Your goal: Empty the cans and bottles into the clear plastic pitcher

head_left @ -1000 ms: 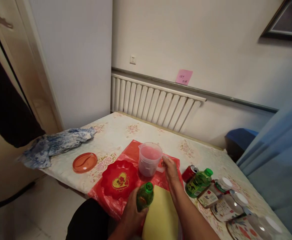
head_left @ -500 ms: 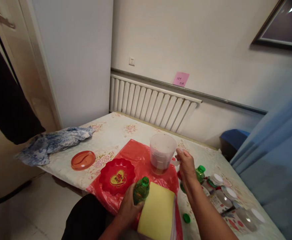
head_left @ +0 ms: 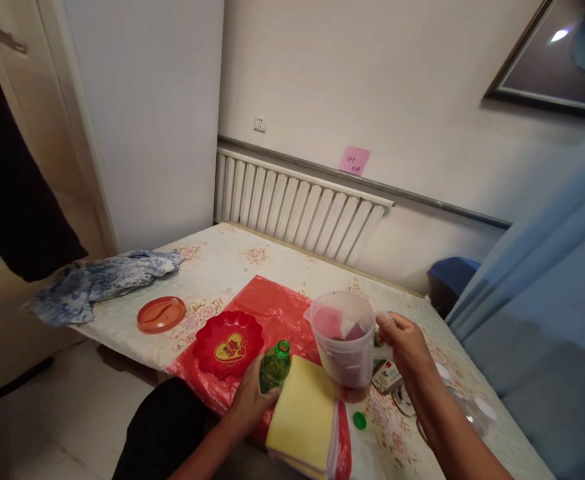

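My right hand [head_left: 406, 341] grips the handle of a clear plastic measuring jug [head_left: 345, 339] and holds it raised above the table, right of the middle. A little liquid shows at its bottom. My left hand [head_left: 250, 399] is wrapped round a small green bottle [head_left: 275, 365] that stands upright with no cap, at the near edge of the red plastic sheet [head_left: 268, 312]. A green cap [head_left: 359, 420] lies on the tablecloth just right of a yellow pad [head_left: 303, 415].
A red heart-patterned dish [head_left: 228, 344] sits left of the bottle, an orange lid [head_left: 161, 314] further left, and a blue cloth [head_left: 97, 283] at the table's far left corner. Several bottles [head_left: 475, 412] lie behind my right arm. A radiator [head_left: 297, 207] lines the wall.
My right hand has lifted the jug off the red sheet and carried it right and toward me. The bottle's cap has come off and lies on the table. My left hand stays on the bottle.
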The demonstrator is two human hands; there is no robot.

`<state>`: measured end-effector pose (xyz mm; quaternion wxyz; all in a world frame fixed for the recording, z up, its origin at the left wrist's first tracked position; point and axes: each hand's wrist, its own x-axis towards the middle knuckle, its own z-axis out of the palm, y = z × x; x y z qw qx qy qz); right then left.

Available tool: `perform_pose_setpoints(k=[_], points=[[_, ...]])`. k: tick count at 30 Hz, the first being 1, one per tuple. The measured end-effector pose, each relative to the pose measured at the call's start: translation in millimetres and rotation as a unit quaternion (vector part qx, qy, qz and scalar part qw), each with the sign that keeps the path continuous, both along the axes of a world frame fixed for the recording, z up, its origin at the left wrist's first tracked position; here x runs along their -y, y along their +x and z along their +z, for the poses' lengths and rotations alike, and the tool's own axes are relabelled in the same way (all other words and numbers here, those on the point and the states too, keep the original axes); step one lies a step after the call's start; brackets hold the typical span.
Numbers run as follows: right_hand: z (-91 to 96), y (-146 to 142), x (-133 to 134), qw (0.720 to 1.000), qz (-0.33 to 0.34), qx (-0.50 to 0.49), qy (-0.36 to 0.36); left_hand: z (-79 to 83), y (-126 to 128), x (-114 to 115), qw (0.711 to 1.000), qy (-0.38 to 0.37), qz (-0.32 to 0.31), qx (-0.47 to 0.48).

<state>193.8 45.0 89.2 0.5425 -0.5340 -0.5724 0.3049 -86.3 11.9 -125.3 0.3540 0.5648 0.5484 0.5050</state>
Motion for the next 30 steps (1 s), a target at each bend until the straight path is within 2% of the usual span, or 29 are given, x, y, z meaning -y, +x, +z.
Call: perform_pose_setpoints(k=[5, 9, 14, 19, 23, 30], points=[[-19.7, 21.8, 7.3, 1.0, 0.002, 0.022, -0.003, -2.3, 0.4, -1.7, 1.0, 0.006, 0.012, -0.013], [-49.9, 29.4, 12.0, 0.999, -0.007, -0.046, 0.018, 0.4, 0.6, -1.1, 1.0, 0.016, 0.004, -0.007], [-91.6, 14.9, 22.2, 0.983, -0.014, -0.182, 0.021, 3.0, -0.1, -1.1, 1.0, 0.008, -0.001, -0.014], [-120.6, -7.5, 28.4, 0.981, -0.052, -0.186, 0.034, 2.5, 0.7, -2.8, 0.999, -0.004, 0.003, -0.034], [-130.6, -13.9, 32.1, 0.988, -0.075, -0.135, 0.031, 4.9, 1.2, -2.4, 0.999, 0.003, -0.014, -0.032], [-129.9, -3.3, 40.6, 0.992, -0.11, -0.049, 0.043, 11.1, 1.1, 0.5, 0.999, -0.002, -0.007, -0.048]])
